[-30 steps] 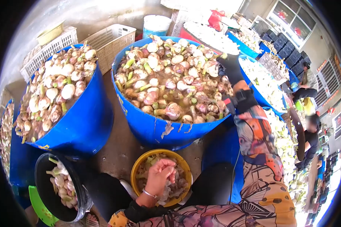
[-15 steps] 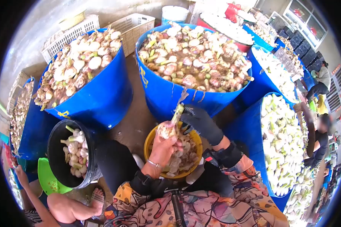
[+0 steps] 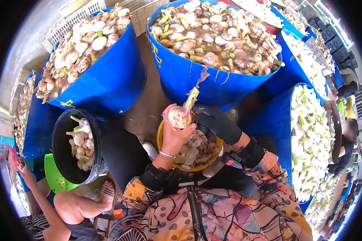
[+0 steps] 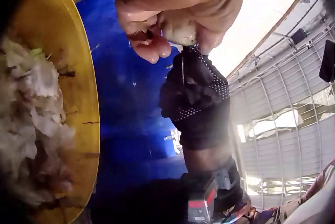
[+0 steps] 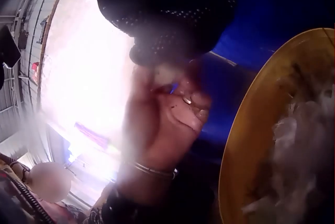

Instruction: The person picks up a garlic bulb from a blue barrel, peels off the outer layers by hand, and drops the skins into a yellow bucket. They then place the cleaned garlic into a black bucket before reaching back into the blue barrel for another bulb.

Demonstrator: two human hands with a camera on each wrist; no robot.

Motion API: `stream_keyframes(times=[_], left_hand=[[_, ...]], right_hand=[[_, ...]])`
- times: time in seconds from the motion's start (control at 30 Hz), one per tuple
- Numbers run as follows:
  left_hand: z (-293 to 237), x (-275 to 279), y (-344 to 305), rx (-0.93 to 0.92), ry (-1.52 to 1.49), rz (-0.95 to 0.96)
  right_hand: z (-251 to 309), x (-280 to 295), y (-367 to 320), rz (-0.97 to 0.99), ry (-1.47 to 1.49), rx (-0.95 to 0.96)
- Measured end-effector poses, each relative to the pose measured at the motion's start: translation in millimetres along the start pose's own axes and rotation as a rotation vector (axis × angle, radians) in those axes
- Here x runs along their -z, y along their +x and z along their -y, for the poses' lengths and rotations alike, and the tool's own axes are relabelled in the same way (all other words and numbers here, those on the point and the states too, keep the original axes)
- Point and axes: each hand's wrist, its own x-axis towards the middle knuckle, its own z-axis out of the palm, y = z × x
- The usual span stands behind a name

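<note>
Left hand [image 3: 175, 136]: bare, silver bracelet at the wrist; fingers and thumb curled round a whitish-pink garlic bulb with a long green-yellow stalk [image 3: 181, 117]. The bulb is held above the back part of a round yellow plastic basin [image 3: 193, 168], stalk slanting upward toward the large blue drum.

Right hand [image 3: 216, 123]: black glove with white dots, fingers bent, against the bulb's stalk side — cannot tell exactly how closed it is, or whether it grips anything.

Basin contents: pale, papery garlic skins [image 3: 194, 149].

Surroundings: a round black plastic bucket [image 3: 97, 162] stands on the left, whitish trimmed bulbs [image 3: 82, 144] inside; a bright green plastic scoop-like container [image 3: 54, 173] is just beside it. Beyond the basin, a large blue plastic drum [image 3: 175, 74] holds unpeeled garlic [image 3: 217, 36] in brownish water. At right, another blue drum [image 3: 275, 122] — full of pale trimmed garlic [image 3: 307, 140].
</note>
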Motion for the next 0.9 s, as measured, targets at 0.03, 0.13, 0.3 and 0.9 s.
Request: stream_keyframes(times=[0.03,0.13,0.3,0.9], left_hand=[[1.8,0.8,0.9,-0.036,0.032,-0.005],[4.5,7.0,-1.7,0.096,-0.106,0.062],[13.4,11.6,-7.0,0.248,-0.474,0.278],[10.5,3.6,-15.2,0.168,-0.192,0.096]], right_hand=[[-1.1,1.5,0.4,-0.007,-0.014,-0.005],[-3.9,4.8,1.0,-0.005,-0.052,0.002],[-4.1,6.6,1.5,-0.018,-0.007,-0.003],[-1.7,5.3,-12.4,0.055,0.034,-0.049]])
